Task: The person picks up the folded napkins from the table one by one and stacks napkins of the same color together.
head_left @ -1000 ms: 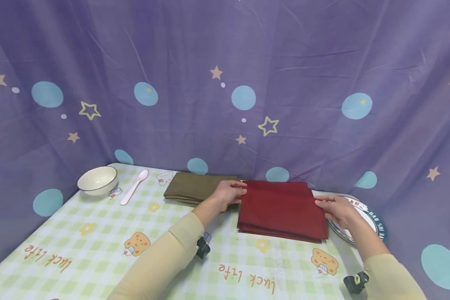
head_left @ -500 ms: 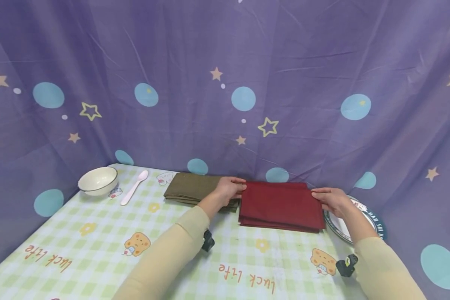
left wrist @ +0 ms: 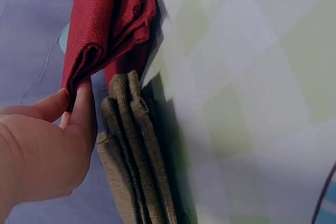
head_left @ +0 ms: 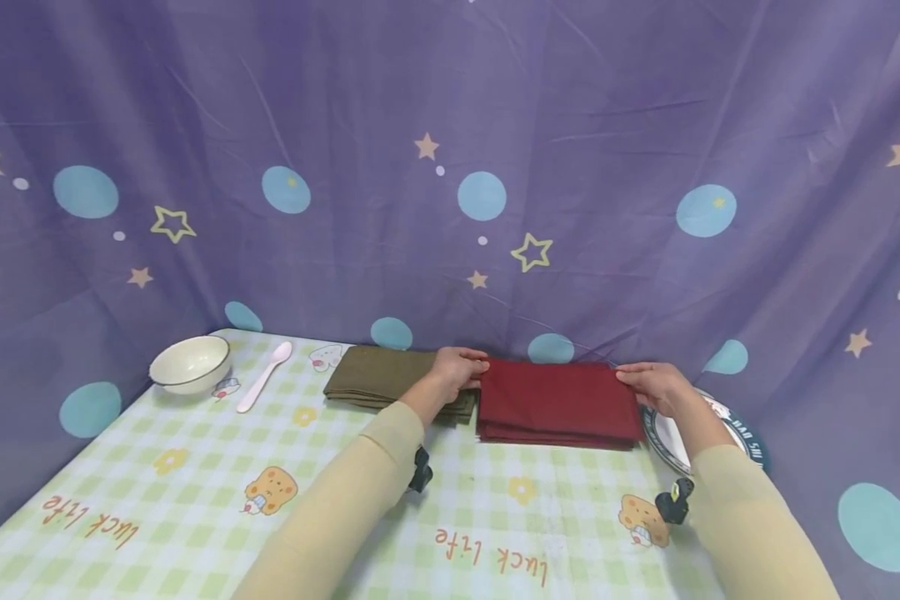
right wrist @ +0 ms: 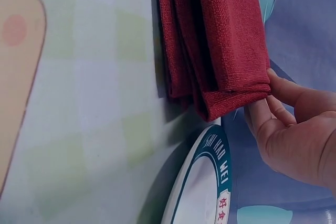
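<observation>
A folded red cloth (head_left: 558, 402) lies at the back of the table, between both hands. My left hand (head_left: 456, 372) pinches its far left corner, thumb on one side and fingers on the other, as the left wrist view shows. At the far right corner my right hand (head_left: 658, 387) pinches the cloth's folded layers between thumb and fingers (right wrist: 260, 116). A folded olive-brown cloth (head_left: 382, 372) lies just left of the red one, partly behind my left hand. A white plate with a green lettered rim (right wrist: 223, 156) sits beneath my right hand and forearm, partly hidden.
A cream bowl with a dark rim (head_left: 190, 364) stands at the table's back left corner. Beside it lies a pale pink spoon (head_left: 265, 377). The checked tablecloth (head_left: 390, 533) spreads in front, and a purple curtain (head_left: 390, 100) hangs close behind the table.
Both hands have shifted slightly toward the back of the table with the red cloth. Its near edge has moved away from the viewer. The right hand has also moved a little left.
</observation>
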Demonstrator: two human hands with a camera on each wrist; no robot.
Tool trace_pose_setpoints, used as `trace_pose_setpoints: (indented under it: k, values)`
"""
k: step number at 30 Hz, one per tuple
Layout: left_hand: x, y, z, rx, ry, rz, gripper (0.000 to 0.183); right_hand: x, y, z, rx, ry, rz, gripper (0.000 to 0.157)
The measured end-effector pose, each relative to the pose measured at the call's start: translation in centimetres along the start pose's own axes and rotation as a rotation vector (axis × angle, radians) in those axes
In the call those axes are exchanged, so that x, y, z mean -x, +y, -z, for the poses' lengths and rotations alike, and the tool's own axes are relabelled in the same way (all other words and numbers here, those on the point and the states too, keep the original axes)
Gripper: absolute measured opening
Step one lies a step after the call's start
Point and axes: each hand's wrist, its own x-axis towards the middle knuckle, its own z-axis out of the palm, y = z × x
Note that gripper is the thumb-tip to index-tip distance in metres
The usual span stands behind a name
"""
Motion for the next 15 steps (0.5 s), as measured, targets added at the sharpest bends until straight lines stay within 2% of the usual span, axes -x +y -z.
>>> trace_pose_setpoints:
  k: [2, 6, 9, 11, 15]
  values:
    - [-0.2, 0.1, 0.0, 0.003, 0.006, 0.000, 0.032, -0.1, -0.2, 0.1, -0.010, 0.000, 0.001, 0.028]
    - [-0.5, 0.3, -0.1, 0.011, 0.015, 0.009, 0.031, -0.3, -0.3, 0.1, -0.062, 0.017, -0.003, 0.013]
    - [-0.7, 0.3, -0.1, 0.022, 0.022, 0.029, 0.030, -0.5, -0.3, 0.2, -0.072, 0.017, -0.004, 0.013]
    - [-0.8, 0.3, -0.1, 0.024, 0.026, 0.039, 0.031, -0.8, -0.2, 0.2, -0.053, 0.025, -0.001, 0.017]
    - [-1.0, 0.1, -0.1, 0.010, 0.031, 0.050, 0.032, -1.4, -0.4, 0.0, -0.009, 0.058, 0.002, 0.038]
